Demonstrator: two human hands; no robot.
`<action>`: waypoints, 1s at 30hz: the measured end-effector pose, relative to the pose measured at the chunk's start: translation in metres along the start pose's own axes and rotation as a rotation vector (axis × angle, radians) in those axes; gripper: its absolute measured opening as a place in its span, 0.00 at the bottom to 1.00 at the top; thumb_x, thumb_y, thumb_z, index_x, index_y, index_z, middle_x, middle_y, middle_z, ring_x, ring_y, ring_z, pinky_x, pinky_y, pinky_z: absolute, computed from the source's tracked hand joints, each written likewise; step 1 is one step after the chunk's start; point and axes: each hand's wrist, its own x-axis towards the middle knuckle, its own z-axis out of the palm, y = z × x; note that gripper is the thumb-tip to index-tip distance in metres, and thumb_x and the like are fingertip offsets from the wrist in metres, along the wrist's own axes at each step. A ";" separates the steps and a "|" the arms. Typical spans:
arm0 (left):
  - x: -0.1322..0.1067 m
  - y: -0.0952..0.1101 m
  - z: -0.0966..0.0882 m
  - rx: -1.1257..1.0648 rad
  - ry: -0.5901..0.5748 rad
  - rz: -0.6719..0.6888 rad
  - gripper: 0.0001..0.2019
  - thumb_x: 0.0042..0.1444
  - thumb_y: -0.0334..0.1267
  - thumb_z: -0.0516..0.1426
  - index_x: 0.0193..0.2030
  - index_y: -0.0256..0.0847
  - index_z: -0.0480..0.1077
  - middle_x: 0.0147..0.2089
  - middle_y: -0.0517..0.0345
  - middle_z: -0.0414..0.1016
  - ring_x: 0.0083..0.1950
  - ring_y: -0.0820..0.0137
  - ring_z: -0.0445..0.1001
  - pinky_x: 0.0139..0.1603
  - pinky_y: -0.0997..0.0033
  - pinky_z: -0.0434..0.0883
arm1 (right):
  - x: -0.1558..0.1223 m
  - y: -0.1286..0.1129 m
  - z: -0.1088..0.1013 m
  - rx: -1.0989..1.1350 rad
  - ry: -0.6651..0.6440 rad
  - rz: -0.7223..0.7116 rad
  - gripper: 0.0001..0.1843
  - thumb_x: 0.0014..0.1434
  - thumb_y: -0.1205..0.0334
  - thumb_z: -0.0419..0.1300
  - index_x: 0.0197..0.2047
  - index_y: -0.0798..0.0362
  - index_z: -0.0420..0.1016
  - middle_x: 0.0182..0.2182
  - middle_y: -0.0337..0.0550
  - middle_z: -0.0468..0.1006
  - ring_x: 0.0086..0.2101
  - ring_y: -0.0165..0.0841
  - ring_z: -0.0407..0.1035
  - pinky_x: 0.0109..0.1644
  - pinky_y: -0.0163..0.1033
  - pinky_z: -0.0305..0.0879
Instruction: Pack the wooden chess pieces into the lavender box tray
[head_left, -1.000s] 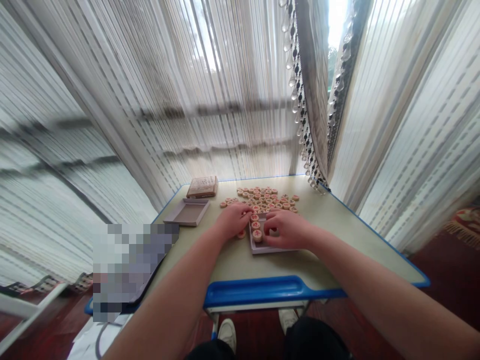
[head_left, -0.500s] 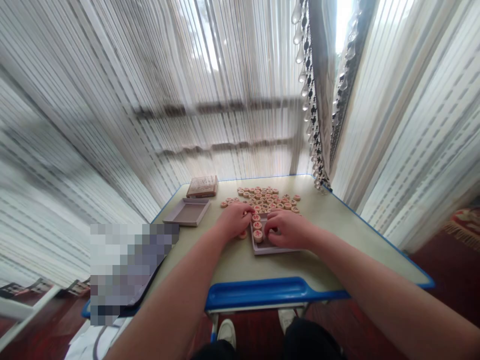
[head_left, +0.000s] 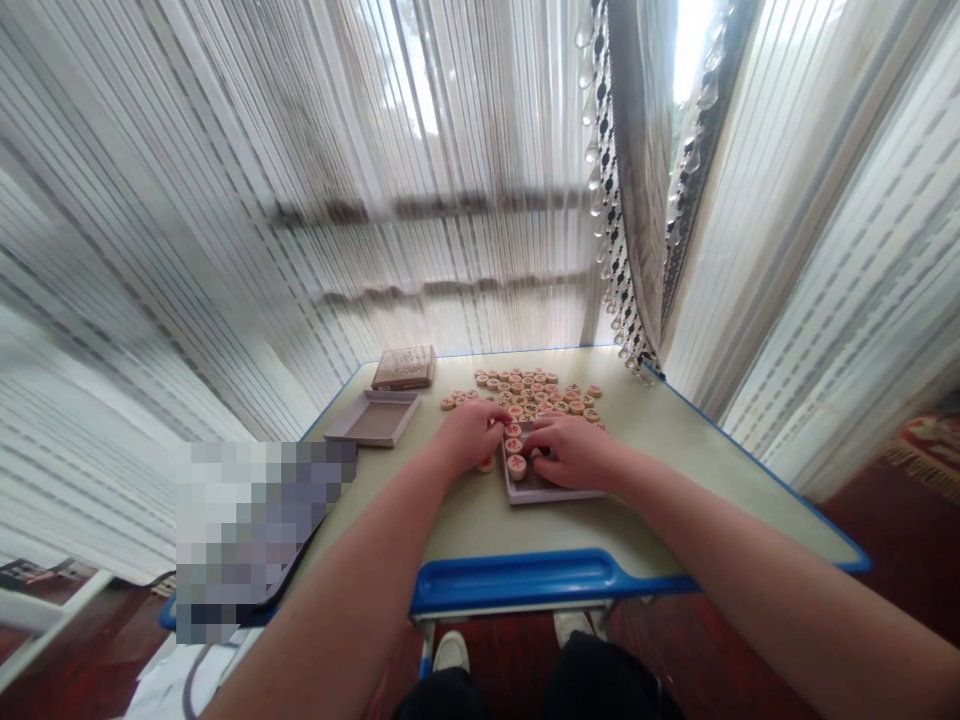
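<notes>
Round wooden Chinese chess pieces with red characters stand in a row along the left wall of a shallow pale box. My left hand is closed at the box's upper left corner, thumb and fingers drawn together; whatever they pinch is hidden. Inside the box, my right hand has its fingers bent but apart, tips against or close beside the middle chess piece. The nearest chess piece in the row lies just below those fingertips. Another chess piece is partly covered under my left hand, outside the box.
Beyond the hands, many loose chess pieces are spread on the table. To the left lie an empty box lid and a flat brown box. A blurred-out item is at the table's left edge. A beaded curtain hangs behind.
My right hand has shifted slightly left and up inside the box, its fingertips now at the row of chess pieces. My left hand stays at the box's corner.
</notes>
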 end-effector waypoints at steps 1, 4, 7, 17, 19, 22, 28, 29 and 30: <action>0.000 0.000 0.000 -0.004 0.002 0.003 0.13 0.49 0.32 0.51 0.37 0.42 0.76 0.36 0.58 0.77 0.40 0.69 0.72 0.46 0.70 0.68 | 0.000 0.000 0.000 -0.003 -0.002 0.013 0.12 0.49 0.66 0.55 0.35 0.50 0.78 0.32 0.42 0.76 0.37 0.35 0.66 0.42 0.37 0.61; 0.000 0.002 -0.002 -0.005 -0.004 0.019 0.12 0.51 0.34 0.52 0.37 0.42 0.76 0.36 0.58 0.77 0.40 0.69 0.72 0.45 0.71 0.68 | 0.002 0.001 -0.002 -0.034 0.000 0.079 0.11 0.50 0.66 0.54 0.33 0.51 0.78 0.31 0.42 0.75 0.36 0.34 0.66 0.42 0.36 0.60; 0.000 0.003 -0.002 0.003 -0.029 0.032 0.11 0.52 0.40 0.53 0.37 0.42 0.76 0.35 0.57 0.76 0.38 0.69 0.71 0.41 0.72 0.68 | 0.003 0.002 -0.003 -0.093 0.014 0.151 0.11 0.51 0.64 0.54 0.33 0.51 0.77 0.31 0.43 0.75 0.38 0.35 0.66 0.43 0.37 0.59; -0.001 0.000 -0.002 -0.021 -0.034 0.002 0.11 0.52 0.40 0.54 0.37 0.41 0.76 0.34 0.58 0.75 0.35 0.71 0.70 0.36 0.74 0.66 | 0.005 0.002 0.000 -0.155 -0.033 0.188 0.16 0.56 0.58 0.52 0.45 0.47 0.75 0.38 0.45 0.74 0.43 0.39 0.64 0.46 0.40 0.58; -0.001 -0.001 -0.001 -0.020 -0.029 0.005 0.11 0.52 0.39 0.53 0.36 0.41 0.76 0.33 0.58 0.75 0.35 0.71 0.70 0.36 0.74 0.66 | 0.005 0.002 0.000 -0.150 -0.039 0.188 0.16 0.56 0.58 0.52 0.45 0.48 0.75 0.39 0.45 0.74 0.43 0.39 0.65 0.46 0.40 0.58; -0.001 -0.002 0.000 -0.016 -0.020 0.015 0.11 0.52 0.38 0.53 0.35 0.41 0.76 0.33 0.58 0.75 0.35 0.71 0.70 0.38 0.74 0.67 | 0.005 0.002 0.000 -0.153 -0.040 0.186 0.16 0.56 0.58 0.52 0.45 0.48 0.75 0.39 0.45 0.75 0.44 0.39 0.65 0.46 0.40 0.58; -0.001 -0.001 -0.002 -0.009 0.000 -0.001 0.10 0.51 0.37 0.53 0.34 0.41 0.76 0.34 0.59 0.76 0.36 0.71 0.71 0.41 0.73 0.67 | 0.005 0.003 0.002 -0.150 -0.049 0.183 0.16 0.56 0.57 0.52 0.45 0.47 0.74 0.38 0.44 0.76 0.43 0.38 0.65 0.46 0.40 0.59; -0.001 -0.001 -0.003 -0.006 0.000 -0.001 0.10 0.51 0.37 0.53 0.34 0.41 0.76 0.34 0.59 0.77 0.36 0.71 0.71 0.41 0.73 0.67 | 0.005 0.003 0.002 -0.148 -0.052 0.186 0.16 0.56 0.57 0.52 0.46 0.46 0.74 0.38 0.44 0.76 0.43 0.38 0.65 0.46 0.40 0.59; -0.002 0.000 -0.003 -0.004 -0.001 0.000 0.10 0.51 0.37 0.53 0.34 0.41 0.76 0.33 0.59 0.77 0.36 0.71 0.71 0.41 0.73 0.67 | 0.005 0.003 0.002 -0.149 -0.055 0.189 0.16 0.56 0.57 0.52 0.46 0.46 0.74 0.38 0.44 0.76 0.43 0.38 0.66 0.46 0.40 0.59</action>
